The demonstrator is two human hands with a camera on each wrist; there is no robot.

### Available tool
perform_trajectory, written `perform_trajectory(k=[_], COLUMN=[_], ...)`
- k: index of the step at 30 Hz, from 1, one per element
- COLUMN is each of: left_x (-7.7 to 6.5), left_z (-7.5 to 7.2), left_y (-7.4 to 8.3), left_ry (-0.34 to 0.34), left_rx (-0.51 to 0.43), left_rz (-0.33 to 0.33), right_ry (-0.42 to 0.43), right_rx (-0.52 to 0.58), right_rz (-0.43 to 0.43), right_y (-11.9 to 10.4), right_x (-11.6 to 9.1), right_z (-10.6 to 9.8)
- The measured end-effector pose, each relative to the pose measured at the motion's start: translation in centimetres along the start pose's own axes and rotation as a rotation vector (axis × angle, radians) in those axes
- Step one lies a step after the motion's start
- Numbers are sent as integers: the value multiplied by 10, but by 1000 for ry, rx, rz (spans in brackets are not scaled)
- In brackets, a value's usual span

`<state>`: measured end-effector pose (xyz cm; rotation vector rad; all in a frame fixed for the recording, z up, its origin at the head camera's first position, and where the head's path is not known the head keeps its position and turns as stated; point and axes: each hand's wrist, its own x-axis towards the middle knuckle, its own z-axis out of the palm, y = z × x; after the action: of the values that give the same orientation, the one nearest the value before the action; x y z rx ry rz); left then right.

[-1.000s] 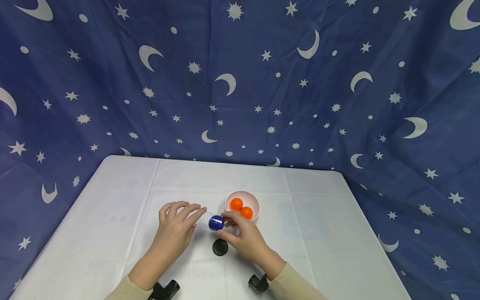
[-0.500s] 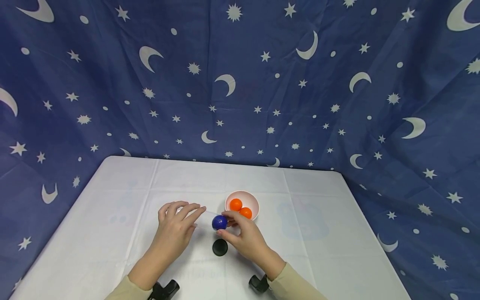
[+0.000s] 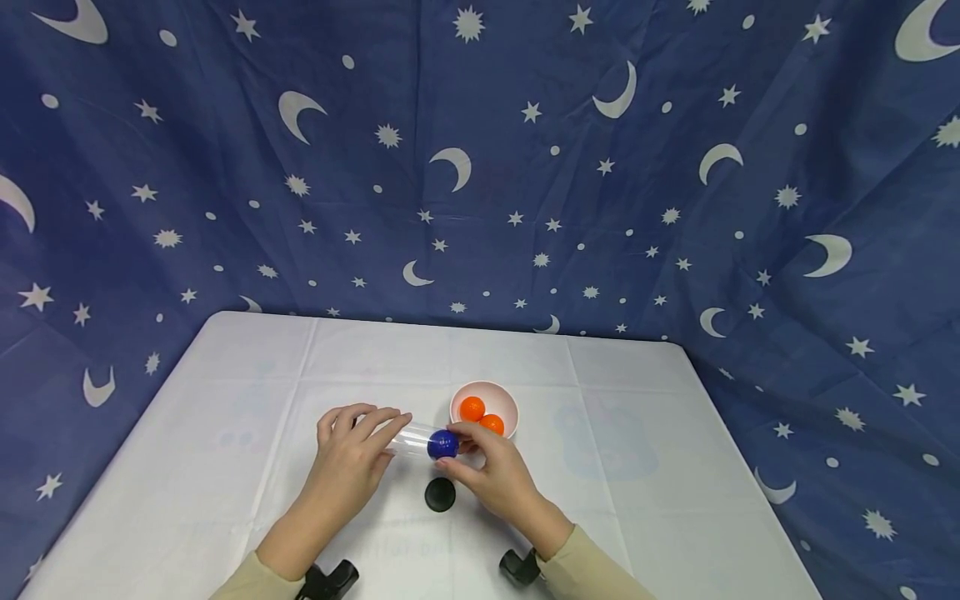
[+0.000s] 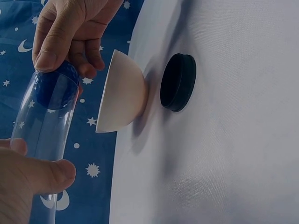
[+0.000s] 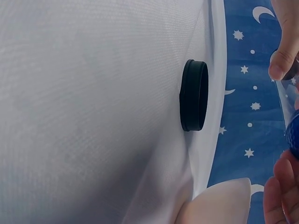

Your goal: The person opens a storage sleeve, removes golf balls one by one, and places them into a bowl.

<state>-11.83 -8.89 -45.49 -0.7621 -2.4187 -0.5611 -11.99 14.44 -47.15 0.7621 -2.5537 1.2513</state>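
Observation:
My left hand (image 3: 348,454) grips a clear plastic tube (image 4: 44,133) around its side, thumb along the wall. The tube lies nearly level above the table, its mouth toward the right. At that mouth sits a blue ball (image 3: 442,444), partly inside the wall in the left wrist view. My right hand (image 3: 491,471) pinches the ball at the tube's end, thumb on the near side and fingers on the far side. Just below, a black round cap (image 3: 440,495) lies on the table. A dark end piece (image 5: 290,70) shows at the tube's other end.
A pale pink bowl (image 3: 507,398) with two orange balls (image 3: 472,408) stands right behind my right hand. White cloth covers the table (image 3: 660,517). A blue curtain (image 3: 495,192) with moons and stars hangs behind the far edge.
The blue ball has shifted slightly right toward the tube's mouth, and my right hand has moved a little right with it. My left hand stays in nearly the same place.

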Motion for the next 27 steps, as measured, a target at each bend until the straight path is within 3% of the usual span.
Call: perform_trajectory(k=[13, 22, 27], left_x=[-2, -4, -5], left_z=[-1, -1, -1], left_y=[-5, -7, -8], left_ry=[-7, -5, -10], left_rx=[8, -2, -4], left_rz=[-27, -35, -37], right_ry=[70, 176, 216], right_rx=[-14, -72, -138], right_rz=[-28, 7, 85], right_y=[3, 15, 25], right_x=[7, 14, 17], right_z=[-11, -20, -23])
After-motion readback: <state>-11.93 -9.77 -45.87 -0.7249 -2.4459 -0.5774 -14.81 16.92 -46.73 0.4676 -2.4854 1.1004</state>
